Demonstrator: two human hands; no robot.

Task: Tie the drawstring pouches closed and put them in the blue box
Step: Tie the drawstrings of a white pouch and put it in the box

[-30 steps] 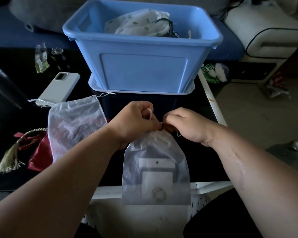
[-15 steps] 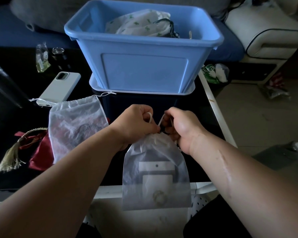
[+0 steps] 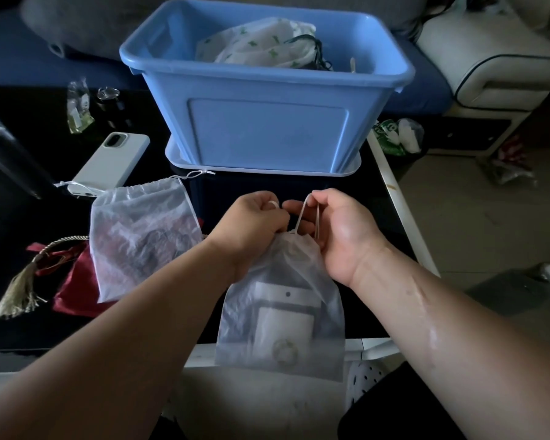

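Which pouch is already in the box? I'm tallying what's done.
The white pouch with green print, inside the blue box; the others lie or hang outside it.

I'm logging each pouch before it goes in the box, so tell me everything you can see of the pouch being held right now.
The held pouch is a frosted, translucent drawstring bag, hanging upright over the table's near edge. Its neck is gathered tight. The left hand grips the neck; the right hand pulls a white cord loop. Pale rectangular items and a small ring show through.
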